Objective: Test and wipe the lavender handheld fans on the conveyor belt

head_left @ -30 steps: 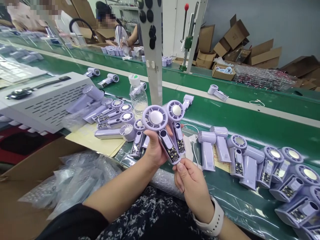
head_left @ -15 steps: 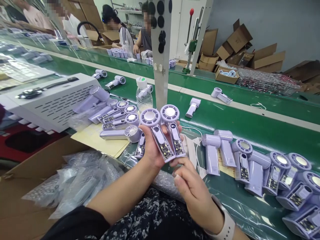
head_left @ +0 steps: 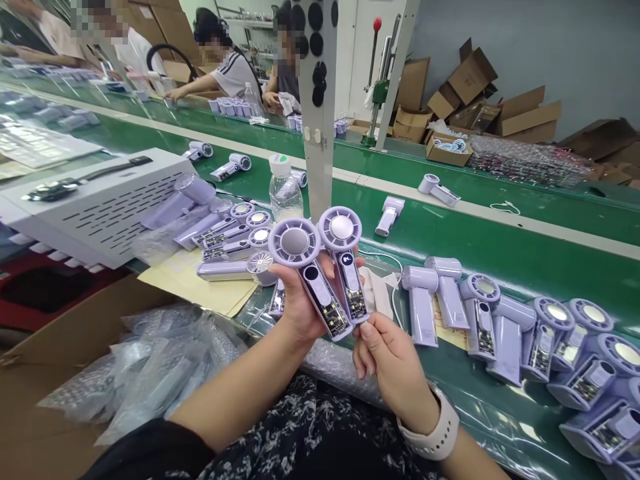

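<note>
My left hand (head_left: 300, 310) is closed around two lilac handheld fans side by side, round heads up. The left fan (head_left: 320, 293) has a dark display; the right fan (head_left: 353, 283) shows lit digits. Both have clear fronts with circuit parts visible. At the bottom end of the right fan, the thumb and forefinger of my right hand (head_left: 390, 353) are pinched together; the other fingers curl below. A pale watch strap (head_left: 433, 427) circles that wrist. Several more fans (head_left: 235, 233) lie left of my hands on yellow paper (head_left: 200, 283).
Rows of lilac fans (head_left: 485, 327) lie on the green bench at right. A plastic bottle (head_left: 285, 190) stands before a metal post (head_left: 319, 133). At left are a white vented box (head_left: 95, 200) and a carton of bubble bags (head_left: 165, 373). Co-workers (head_left: 233, 70) sit across the line.
Both fans have come slightly nearer, and the left one's display has gone from unclear to plainly dark. My right hand has turned and closed its fingertips at the right fan's base. A co-worker's arm has reached leftward.
</note>
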The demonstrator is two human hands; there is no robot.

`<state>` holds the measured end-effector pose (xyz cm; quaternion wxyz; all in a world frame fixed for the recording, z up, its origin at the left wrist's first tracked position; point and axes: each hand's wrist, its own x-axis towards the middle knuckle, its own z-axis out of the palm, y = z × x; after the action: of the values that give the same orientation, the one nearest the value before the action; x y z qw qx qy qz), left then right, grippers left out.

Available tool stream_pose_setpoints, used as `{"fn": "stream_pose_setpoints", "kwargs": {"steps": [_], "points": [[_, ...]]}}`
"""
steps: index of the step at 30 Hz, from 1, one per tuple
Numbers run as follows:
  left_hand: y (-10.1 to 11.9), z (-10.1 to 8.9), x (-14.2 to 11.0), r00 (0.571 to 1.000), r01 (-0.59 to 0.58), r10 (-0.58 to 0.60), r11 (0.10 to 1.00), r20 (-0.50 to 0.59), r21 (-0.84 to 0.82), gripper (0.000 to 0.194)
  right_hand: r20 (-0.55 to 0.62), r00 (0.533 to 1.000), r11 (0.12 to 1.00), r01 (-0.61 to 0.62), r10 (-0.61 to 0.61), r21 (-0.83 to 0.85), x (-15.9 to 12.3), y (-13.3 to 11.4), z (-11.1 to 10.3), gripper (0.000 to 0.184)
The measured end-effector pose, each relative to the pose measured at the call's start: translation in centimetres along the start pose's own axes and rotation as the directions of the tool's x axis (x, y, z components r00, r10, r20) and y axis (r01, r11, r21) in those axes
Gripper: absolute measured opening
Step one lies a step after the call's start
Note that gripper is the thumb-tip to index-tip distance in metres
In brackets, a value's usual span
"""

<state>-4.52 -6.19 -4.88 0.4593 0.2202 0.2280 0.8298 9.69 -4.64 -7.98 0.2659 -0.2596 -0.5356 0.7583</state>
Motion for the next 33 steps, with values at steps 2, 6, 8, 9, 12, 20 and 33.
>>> {"fn": "stream_pose_setpoints", "kwargs": {"steps": [2, 6, 8, 9, 12, 20, 33], "points": [[-0.6, 0.1, -0.3, 1.000, 0.005, -0.005, 1.000, 0.000, -0.001, 0.067, -0.088, 0.996, 1.000, 0.026, -0.024, 0.012, -0.2, 0.5, 0.2, 0.048], [-1.6, 0.1, -0.8, 1.000, 0.002, -0.001, 1.000, 0.025, -0.017, 0.064, -0.142, 0.989, 0.998, 0.038, -0.032, 0.041, -0.7, 1.3, 0.3, 0.051], [-1.6, 0.0, -0.7, 0.999, 0.001, -0.001, 1.000, 0.043, 0.002, 0.065, -0.092, 0.995, 0.999, 0.044, -0.046, -0.027, -0.7, 1.1, 0.0, 0.047], [-1.5, -0.1, -0.5, 0.999, 0.002, -0.003, 1.000, 0.048, 0.012, 0.065, -0.063, 0.996, 0.994, 0.061, -0.067, -0.087, -0.6, 0.8, -0.2, 0.045], [-0.7, -0.1, 0.2, 1.000, -0.001, 0.000, 1.000, 0.029, 0.023, 0.067, -0.003, 0.987, 0.951, 0.156, -0.162, -0.268, -0.2, 0.0, -0.7, 0.039], [2.2, -1.5, -0.4, 0.999, 0.001, -0.010, 0.970, 0.035, 0.245, 0.045, -0.059, 0.954, 0.922, 0.269, -0.295, -0.278, 2.0, -0.6, -0.8, 0.044], [0.0, -2.1, -0.1, 0.931, 0.306, -0.335, 0.933, 0.146, 0.187, 0.047, -0.089, 0.974, 0.978, 0.206, -0.209, -0.042, -0.1, -3.2, -4.8, 0.033]]}}
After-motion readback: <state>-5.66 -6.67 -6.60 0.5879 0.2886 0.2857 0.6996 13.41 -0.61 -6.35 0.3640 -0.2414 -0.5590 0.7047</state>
